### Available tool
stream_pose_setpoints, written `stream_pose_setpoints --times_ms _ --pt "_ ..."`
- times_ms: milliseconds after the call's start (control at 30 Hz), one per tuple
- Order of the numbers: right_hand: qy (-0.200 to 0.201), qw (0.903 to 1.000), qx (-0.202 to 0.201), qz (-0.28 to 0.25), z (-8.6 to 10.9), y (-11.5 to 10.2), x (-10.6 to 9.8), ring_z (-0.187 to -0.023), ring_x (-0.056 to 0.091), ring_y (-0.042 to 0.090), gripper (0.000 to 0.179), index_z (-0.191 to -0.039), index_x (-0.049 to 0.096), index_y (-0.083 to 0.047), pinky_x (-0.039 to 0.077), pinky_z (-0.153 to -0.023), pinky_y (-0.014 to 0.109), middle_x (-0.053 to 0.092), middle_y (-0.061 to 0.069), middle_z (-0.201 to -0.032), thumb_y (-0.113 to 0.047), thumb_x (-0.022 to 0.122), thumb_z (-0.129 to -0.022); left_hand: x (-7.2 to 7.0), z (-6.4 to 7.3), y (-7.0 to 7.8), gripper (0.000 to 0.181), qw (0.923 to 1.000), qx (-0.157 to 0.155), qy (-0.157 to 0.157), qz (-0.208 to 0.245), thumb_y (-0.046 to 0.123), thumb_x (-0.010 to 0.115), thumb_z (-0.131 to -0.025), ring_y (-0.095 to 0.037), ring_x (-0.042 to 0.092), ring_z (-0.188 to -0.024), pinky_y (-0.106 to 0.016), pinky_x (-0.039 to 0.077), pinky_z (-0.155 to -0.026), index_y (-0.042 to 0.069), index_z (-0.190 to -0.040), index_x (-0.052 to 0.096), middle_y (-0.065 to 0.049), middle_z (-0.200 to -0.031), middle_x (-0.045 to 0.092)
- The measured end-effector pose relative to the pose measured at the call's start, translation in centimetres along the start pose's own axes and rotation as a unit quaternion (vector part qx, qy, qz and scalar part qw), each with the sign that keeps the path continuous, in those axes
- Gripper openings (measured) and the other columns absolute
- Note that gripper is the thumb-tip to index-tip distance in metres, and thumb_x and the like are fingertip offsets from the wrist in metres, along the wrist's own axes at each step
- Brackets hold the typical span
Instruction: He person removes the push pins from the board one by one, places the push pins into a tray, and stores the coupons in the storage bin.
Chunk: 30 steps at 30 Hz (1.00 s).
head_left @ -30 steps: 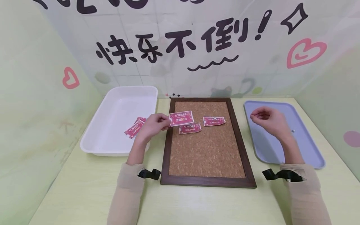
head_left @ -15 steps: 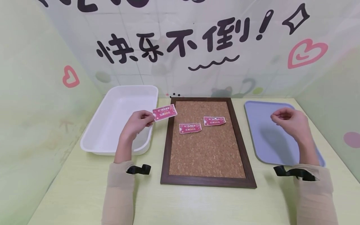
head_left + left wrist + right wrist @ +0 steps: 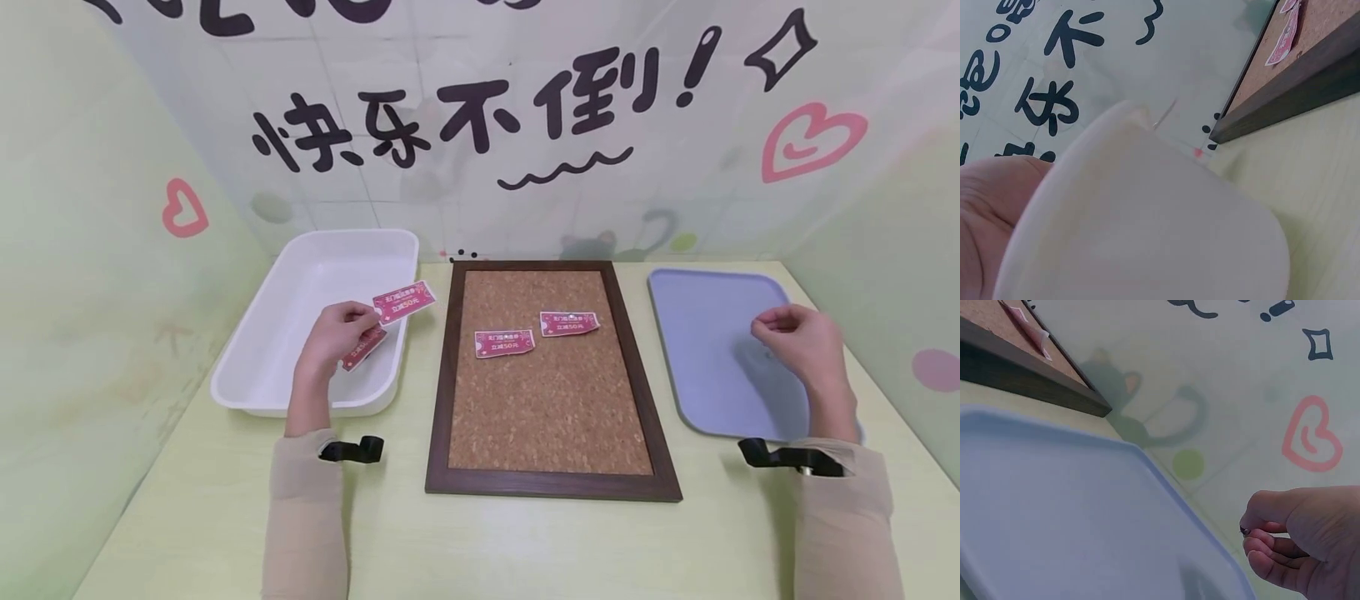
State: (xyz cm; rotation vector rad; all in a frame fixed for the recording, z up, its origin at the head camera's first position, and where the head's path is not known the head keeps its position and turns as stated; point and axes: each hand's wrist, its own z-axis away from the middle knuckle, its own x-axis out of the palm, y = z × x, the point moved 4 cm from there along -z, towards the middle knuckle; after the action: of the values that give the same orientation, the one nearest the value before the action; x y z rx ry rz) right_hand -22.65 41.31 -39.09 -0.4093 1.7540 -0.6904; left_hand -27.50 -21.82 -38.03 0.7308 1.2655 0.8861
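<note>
My left hand (image 3: 330,337) pinches a pink coupon (image 3: 403,302) by its left end, over the right side of the white bin (image 3: 258,333). Partly behind those fingers, another pink coupon (image 3: 363,348) shows in the bin. In the left wrist view the bin wall hides most of the hand (image 3: 991,219). Above the blue tray (image 3: 697,383), my right hand (image 3: 806,346) pinches a tiny dark metallic piece, apparently a thumbtack (image 3: 1245,531). Two pink coupons, one left (image 3: 503,343) and one right (image 3: 568,323), lie on the corkboard (image 3: 551,417), each with a shiny spot near its top.
The corkboard's dark wooden frame (image 3: 555,483) stands between bin and tray on the pale yellow table (image 3: 570,550). A printed backdrop (image 3: 450,208) rises behind, and side panels close off left and right.
My left hand has moved left with its coupon, from the corkboard's upper left to the bin. The right hand has shifted right over the tray. Both coupons on the corkboard stay put.
</note>
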Motion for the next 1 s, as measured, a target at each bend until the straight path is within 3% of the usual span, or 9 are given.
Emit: stream_pose_setpoints --times_ms 200,333,500,800,1000 --pt "0.029 0.9995 -0.001 0.013 -0.1 1.1 0.1 -0.062 0.045 -0.014 0.027 -0.103 0.068 0.011 0.040 -0.056 0.009 0.056 -0.020 -0.073 -0.013 0.064 -0.091 -1.5 0.2 -1.3 0.035 0.9992 -0.022 0.030 -0.014 0.016 0.055 -0.102 -0.020 0.054 -0.086 -0.030 0.049 -0.071 -0.009 -0.127 0.057 -0.018 -0.108 0.060" --pt "0.033 0.9990 -0.001 0.029 -0.1 1.9 0.4 -0.060 0.044 -0.013 0.024 -0.100 0.068 0.012 0.039 -0.054 0.011 0.065 -0.003 -0.073 -0.010 0.064 -0.090 -1.8 0.1 -2.2 0.034 0.9992 -0.025 0.030 -0.005 0.013 0.054 -0.102 -0.017 0.054 -0.082 -0.027 0.049 -0.067 -0.011 -0.125 0.056 -0.018 -0.103 0.062" --pt "0.029 0.9982 0.000 0.053 -0.1 2.6 0.8 -0.059 0.043 -0.011 0.023 -0.098 0.069 0.010 0.038 -0.055 0.012 0.069 0.013 -0.078 -0.010 0.063 -0.089 -2.0 0.0 -2.8 0.035 0.9994 -0.027 0.021 -0.005 0.013 0.054 -0.102 -0.016 0.058 -0.085 -0.026 0.051 -0.071 -0.012 -0.127 0.055 -0.018 -0.105 0.064" --pt "0.021 0.9963 -0.004 0.083 -0.1 3.4 1.3 -0.059 0.043 -0.005 0.022 -0.095 0.069 0.008 0.037 -0.059 0.021 0.068 0.012 -0.077 -0.013 0.065 -0.087 -3.1 0.3 -4.0 0.039 0.9976 -0.054 0.018 -0.039 0.015 0.053 -0.104 -0.018 0.061 -0.090 -0.032 0.053 -0.083 -0.014 -0.130 0.054 -0.022 -0.112 0.062" --pt "0.027 0.9960 -0.003 0.086 -0.1 3.7 1.4 -0.059 0.043 -0.005 0.023 -0.093 0.070 0.007 0.037 -0.060 0.024 0.068 0.010 -0.074 -0.014 0.065 -0.087 -3.6 0.4 -4.9 0.040 0.9936 -0.092 0.006 -0.066 0.018 0.053 -0.104 -0.020 0.059 -0.090 -0.036 0.050 -0.086 -0.013 -0.131 0.054 -0.018 -0.107 0.064"
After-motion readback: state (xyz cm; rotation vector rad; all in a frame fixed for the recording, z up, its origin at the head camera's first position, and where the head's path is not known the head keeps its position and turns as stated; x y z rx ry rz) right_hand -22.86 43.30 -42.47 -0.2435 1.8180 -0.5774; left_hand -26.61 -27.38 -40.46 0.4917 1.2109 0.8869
